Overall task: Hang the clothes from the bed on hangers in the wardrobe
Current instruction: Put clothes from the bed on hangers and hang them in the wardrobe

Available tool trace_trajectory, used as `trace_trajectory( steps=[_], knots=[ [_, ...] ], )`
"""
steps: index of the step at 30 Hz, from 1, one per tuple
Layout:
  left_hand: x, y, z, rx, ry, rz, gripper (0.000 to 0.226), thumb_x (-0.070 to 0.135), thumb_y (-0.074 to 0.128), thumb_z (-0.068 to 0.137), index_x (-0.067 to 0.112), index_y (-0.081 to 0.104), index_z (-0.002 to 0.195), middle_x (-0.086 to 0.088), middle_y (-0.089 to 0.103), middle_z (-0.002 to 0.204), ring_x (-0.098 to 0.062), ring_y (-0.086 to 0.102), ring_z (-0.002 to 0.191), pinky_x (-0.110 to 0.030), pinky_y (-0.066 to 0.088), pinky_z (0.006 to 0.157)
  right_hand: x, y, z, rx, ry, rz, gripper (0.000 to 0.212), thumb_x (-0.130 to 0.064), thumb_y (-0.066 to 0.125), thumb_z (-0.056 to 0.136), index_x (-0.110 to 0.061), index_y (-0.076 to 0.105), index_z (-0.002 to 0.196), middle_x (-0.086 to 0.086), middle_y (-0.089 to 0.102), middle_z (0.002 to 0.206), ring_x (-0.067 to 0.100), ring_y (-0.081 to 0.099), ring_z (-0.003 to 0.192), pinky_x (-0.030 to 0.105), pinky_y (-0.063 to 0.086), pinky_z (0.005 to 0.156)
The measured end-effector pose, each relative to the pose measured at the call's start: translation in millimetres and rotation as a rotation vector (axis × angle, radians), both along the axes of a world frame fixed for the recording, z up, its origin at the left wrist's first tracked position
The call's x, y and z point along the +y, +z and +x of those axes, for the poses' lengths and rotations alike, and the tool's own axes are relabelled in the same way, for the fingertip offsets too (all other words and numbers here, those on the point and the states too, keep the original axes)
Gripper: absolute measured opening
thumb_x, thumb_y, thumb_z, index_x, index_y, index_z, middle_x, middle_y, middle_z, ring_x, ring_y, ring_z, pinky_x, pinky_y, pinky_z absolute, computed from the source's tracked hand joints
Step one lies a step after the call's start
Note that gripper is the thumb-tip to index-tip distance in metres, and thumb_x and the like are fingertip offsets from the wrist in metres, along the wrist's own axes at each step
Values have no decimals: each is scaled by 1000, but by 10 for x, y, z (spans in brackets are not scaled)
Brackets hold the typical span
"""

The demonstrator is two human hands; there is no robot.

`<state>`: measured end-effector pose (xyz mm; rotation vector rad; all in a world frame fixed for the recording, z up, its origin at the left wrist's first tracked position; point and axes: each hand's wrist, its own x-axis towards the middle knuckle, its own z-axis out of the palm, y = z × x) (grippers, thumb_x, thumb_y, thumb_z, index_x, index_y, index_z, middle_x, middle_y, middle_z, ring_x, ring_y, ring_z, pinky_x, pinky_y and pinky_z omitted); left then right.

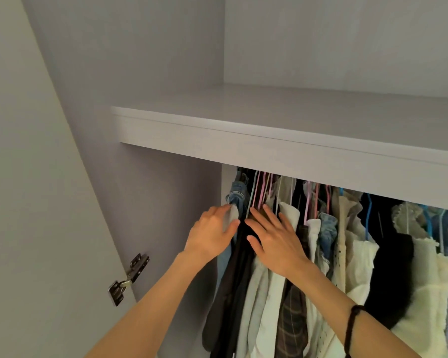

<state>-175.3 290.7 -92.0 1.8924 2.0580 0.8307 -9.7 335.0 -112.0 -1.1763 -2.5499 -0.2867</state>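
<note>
Setting: a home, at a built-in wardrobe (166, 73) with pale grey panels. Evidence: a shelf (282, 140) spans the top; beneath it a packed row of hanging clothes (321, 254) — denim, cream knits, dark and checked fabrics — on pink and blue hangers (311, 200). A metal door hinge (128, 279) sits at lower left on the open door (23, 202).

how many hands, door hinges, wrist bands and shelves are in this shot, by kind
hands: 2, left hand and right hand, both among the hanging clothes
door hinges: 1
wrist bands: 1, dark, on the right wrist
shelves: 1
total: 5
</note>
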Motion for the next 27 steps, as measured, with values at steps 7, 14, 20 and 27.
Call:
trace_trajectory(
  steps=[7,14,20,27],
  knots=[
    [391,137,15,-2,149,-57,32,33,46,96,5,54,108,-15,61,106,-34,57,98,-38,46,76,53,-36,105,43,21,9,43,-37,35,88,-17,65,112,4,57,130,28,50,124,46,46,94],
    [550,114,56,26,276,61,28,31,49,95,8,50,78,-17,64,85,-36,60,82,-36,44,64,64,-62,125,42,20,-6,44,-38,35,89,-17,64,115,4,56,132,26,48,126,44,43,98],
    [588,51,-128,-103,278,167,31,24,52,94,10,43,68,-2,48,56,-25,50,54,-29,37,54,81,-95,120,66,27,49,44,-38,35,89,-19,63,116,3,55,133,25,48,127,44,42,99],
    [443,188,-313,-161,298,309,44,21,56,92,16,32,55,2,37,46,-11,34,43,-23,25,48,129,-145,72,83,43,76,44,-39,35,90,-19,62,119,2,53,135,26,47,128,44,38,101]
  ],
)
